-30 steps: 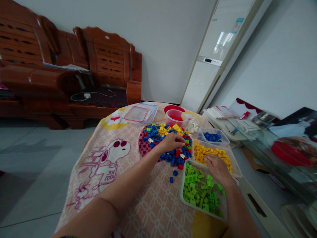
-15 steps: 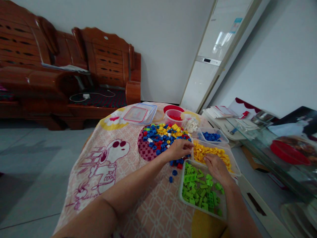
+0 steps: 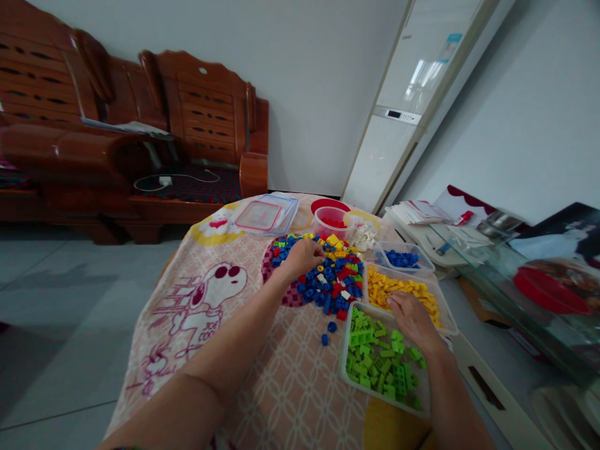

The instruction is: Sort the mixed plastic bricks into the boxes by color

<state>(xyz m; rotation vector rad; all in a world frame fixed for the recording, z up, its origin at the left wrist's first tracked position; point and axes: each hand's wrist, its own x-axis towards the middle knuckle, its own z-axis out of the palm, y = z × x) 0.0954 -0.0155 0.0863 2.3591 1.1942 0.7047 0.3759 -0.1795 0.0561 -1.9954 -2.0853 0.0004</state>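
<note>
A heap of mixed small bricks (image 3: 335,278), blue, yellow, red, green and white, lies on a cartoon-printed cloth (image 3: 206,300) over the table. My left hand (image 3: 304,256) rests on the heap's far left part with fingers curled down into the bricks; whether it holds one is hidden. My right hand (image 3: 411,320) lies palm down across the far edge of a clear tub of green bricks (image 3: 375,365), fingers bent, next to the tub of yellow bricks (image 3: 407,292). Further back stand a tub of blue bricks (image 3: 402,257) and a round tub of red bricks (image 3: 332,220).
Stacked clear lids (image 3: 265,214) lie at the table's far side, white pieces (image 3: 363,237) beside the red tub. A wooden sofa (image 3: 126,137) stands at back left, a white standing unit (image 3: 403,106) at back right, a glass table (image 3: 525,281) with clutter to the right.
My left hand moved from the heap's right edge near the yellow tub back and left, onto the heap's far left part. My right hand stayed on the green tub.
</note>
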